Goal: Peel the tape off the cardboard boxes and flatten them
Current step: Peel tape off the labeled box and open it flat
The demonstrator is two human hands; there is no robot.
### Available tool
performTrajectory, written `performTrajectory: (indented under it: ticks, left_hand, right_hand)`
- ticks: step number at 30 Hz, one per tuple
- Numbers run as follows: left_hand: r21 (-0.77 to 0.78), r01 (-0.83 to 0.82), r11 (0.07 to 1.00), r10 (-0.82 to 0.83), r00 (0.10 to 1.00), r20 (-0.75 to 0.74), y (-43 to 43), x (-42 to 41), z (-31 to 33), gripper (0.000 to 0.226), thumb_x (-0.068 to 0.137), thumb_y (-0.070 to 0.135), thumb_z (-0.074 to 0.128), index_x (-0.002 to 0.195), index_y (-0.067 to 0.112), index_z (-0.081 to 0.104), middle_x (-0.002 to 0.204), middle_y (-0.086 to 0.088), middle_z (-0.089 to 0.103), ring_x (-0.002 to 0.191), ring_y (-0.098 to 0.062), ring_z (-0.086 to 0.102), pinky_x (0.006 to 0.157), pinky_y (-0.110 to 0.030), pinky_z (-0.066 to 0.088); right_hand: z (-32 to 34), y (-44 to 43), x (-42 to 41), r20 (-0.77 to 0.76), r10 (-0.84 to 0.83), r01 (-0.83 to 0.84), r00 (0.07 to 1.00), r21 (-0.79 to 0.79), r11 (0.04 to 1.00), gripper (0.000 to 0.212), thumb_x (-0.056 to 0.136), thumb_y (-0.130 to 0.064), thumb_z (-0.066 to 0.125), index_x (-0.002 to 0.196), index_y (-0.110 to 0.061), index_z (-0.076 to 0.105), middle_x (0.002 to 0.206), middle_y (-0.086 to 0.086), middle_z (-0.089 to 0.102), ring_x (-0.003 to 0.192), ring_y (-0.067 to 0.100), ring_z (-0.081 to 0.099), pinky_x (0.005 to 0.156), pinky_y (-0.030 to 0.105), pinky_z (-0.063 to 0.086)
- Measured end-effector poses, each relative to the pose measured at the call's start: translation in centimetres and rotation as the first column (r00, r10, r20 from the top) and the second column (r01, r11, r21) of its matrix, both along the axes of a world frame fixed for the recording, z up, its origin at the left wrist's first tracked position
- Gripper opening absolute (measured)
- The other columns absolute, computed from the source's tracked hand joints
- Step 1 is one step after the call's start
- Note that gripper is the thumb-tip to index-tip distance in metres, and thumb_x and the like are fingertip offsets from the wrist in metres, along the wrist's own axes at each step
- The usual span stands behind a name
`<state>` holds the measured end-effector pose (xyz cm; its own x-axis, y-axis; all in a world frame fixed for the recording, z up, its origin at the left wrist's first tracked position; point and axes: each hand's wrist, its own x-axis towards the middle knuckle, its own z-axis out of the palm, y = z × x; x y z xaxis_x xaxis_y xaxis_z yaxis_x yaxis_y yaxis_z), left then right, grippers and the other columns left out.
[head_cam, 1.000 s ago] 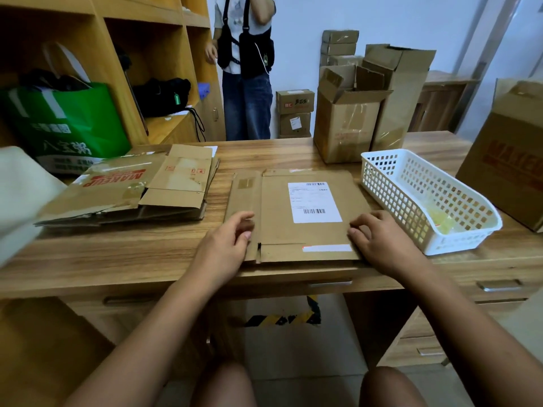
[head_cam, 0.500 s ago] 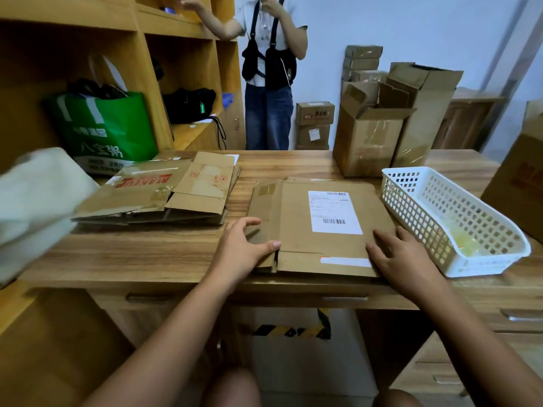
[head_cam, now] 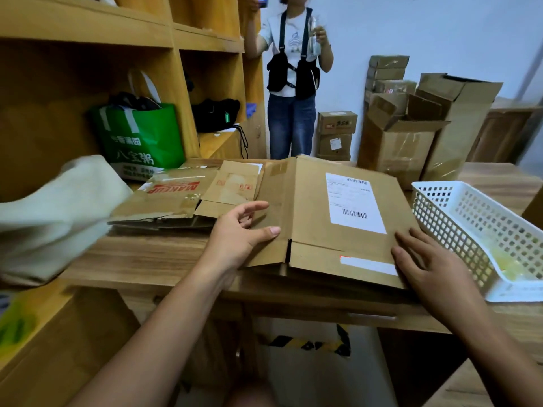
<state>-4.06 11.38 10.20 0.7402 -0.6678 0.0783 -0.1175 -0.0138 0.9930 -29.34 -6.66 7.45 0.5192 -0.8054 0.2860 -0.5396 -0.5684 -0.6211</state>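
White basket [head_cam: 458,239] on wooden table [head_cam: 147,259]; green bag [head_cam: 147,136] in shelf [head_cam: 88,33]

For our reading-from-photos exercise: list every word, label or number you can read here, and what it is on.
"MAKEUP", red, upside down: flat box at left.
"八宝粥": green bag; its smaller print is blurred.
Shipping label: barcodes, print too small.
Floor boxes: blurred.

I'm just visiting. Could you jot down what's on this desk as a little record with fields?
Work piece: flattened cardboard box with a white shipping label, on the wooden desk
Left hand: rests on the box's left flap
Right hand: fingers flat on its near right corner
Left of it: pile of flattened boxes
Right of it: white plastic basket
Behind: open cardboard boxes, a standing person
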Motion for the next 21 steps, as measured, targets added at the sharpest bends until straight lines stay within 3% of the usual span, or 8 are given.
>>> performTrajectory:
  ticks: [2, 3, 5, 7, 9, 12, 16, 21]
  left_hand:
    - [-0.010, 0.013, 1.000, -0.013, 0.999, 0.031, 0.7, 1.0, 1.1, 0.052, 0.076, 0.010, 0.083, 0.118, 0.036, 0.067, 0.113, 0.015, 0.059, 0.102, -0.002, 0.055, 0.060, -0.016, 0.054]
    - [-0.012, 0.015, 1.000, -0.014, 0.999, 0.044, 1.0, 1.5, 1.6, 0.052, 0.077, 0.010, 0.082, 0.120, 0.036, 0.066, 0.108, 0.018, 0.058, 0.098, 0.001, 0.054, 0.059, -0.016, 0.053]
    - [-0.008, 0.001, 1.000, -0.001, 0.998, 0.065, 1.9, 2.9, 2.5, 0.053, 0.078, 0.010, 0.081, 0.122, 0.036, 0.065, 0.103, 0.020, 0.056, 0.092, 0.003, 0.057, 0.063, -0.021, 0.055]
    - [-0.007, -0.026, 1.000, 0.027, 0.995, 0.099, 2.9, 4.4, 3.4, 0.053, 0.079, 0.009, 0.080, 0.123, 0.035, 0.065, 0.102, 0.018, 0.059, 0.083, 0.007, 0.062, 0.061, -0.017, 0.055]
    - [-0.002, -0.061, 0.998, 0.060, 0.986, 0.155, 4.0, 6.3, 4.0, 0.053, 0.079, 0.011, 0.081, 0.122, 0.037, 0.066, 0.111, 0.011, 0.062, 0.096, 0.006, 0.060, 0.068, -0.017, 0.054]
    - [0.020, -0.128, 0.992, 0.121, 0.971, 0.207, 5.7, 9.6, 5.0, 0.050, 0.077, 0.015, 0.083, 0.117, 0.041, 0.069, 0.126, 0.003, 0.061, 0.121, -0.012, 0.055, 0.095, -0.038, 0.053]
    - [0.030, -0.189, 0.982, 0.179, 0.964, 0.197, 7.4, 13.7, 5.4, 0.047, 0.078, 0.012, 0.082, 0.114, 0.040, 0.071, 0.113, 0.004, 0.069, 0.106, -0.016, 0.068, 0.088, -0.039, 0.058]
    - [0.070, -0.258, 0.964, 0.234, 0.941, 0.243, 9.0, 18.9, 4.9, 0.043, 0.081, 0.012, 0.079, 0.114, 0.039, 0.072, 0.116, 0.001, 0.066, 0.104, -0.018, 0.067, 0.089, -0.038, 0.057]
  right_hand:
    - [0.6, 0.2, 1.1, 0.023, 0.014, -0.014, 1.000, -0.001, 1.000, 0.045, 0.095, -0.033, 0.064, 0.138, -0.021, 0.062, 0.155, 0.003, 0.045, 0.144, 0.020, 0.041, 0.119, 0.032, 0.025]
    - [1.0, 0.3, 1.9, 0.025, 0.017, -0.017, 1.000, -0.003, 1.000, 0.046, 0.094, -0.035, 0.064, 0.138, -0.022, 0.062, 0.156, 0.001, 0.045, 0.144, 0.022, 0.041, 0.121, 0.036, 0.027]
    - [1.8, 0.5, 3.8, 0.016, 0.029, -0.029, 0.999, -0.014, 0.999, 0.047, 0.095, -0.036, 0.063, 0.140, -0.024, 0.059, 0.156, -0.002, 0.044, 0.143, 0.027, 0.041, 0.121, 0.044, 0.030]
    - [2.5, 0.9, 6.0, 0.011, 0.056, -0.056, 0.998, -0.018, 0.998, 0.047, 0.097, -0.037, 0.061, 0.143, -0.025, 0.056, 0.158, -0.003, 0.042, 0.143, 0.029, 0.041, 0.120, 0.048, 0.031]
    - [3.1, 1.3, 8.6, 0.010, 0.089, -0.089, 0.996, -0.026, 0.996, 0.048, 0.099, -0.038, 0.058, 0.145, -0.026, 0.053, 0.160, -0.004, 0.039, 0.143, 0.029, 0.039, 0.119, 0.049, 0.032]
    - [3.7, 1.9, 12.9, -0.009, 0.137, -0.137, 0.991, -0.049, 0.989, 0.050, 0.100, -0.040, 0.056, 0.148, -0.025, 0.050, 0.161, -0.004, 0.036, 0.144, 0.028, 0.038, 0.120, 0.046, 0.031]
    - [4.6, 3.1, 18.2, -0.054, 0.195, -0.199, 0.979, -0.069, 0.978, 0.048, 0.103, -0.036, 0.053, 0.148, -0.020, 0.050, 0.162, 0.005, 0.035, 0.146, 0.028, 0.034, 0.119, 0.038, 0.025]
    - [4.0, 4.3, 24.2, -0.091, 0.252, -0.258, 0.963, -0.064, 0.964, 0.042, 0.104, -0.036, 0.049, 0.144, -0.022, 0.053, 0.161, 0.009, 0.035, 0.141, 0.034, 0.034, 0.110, 0.032, 0.023]
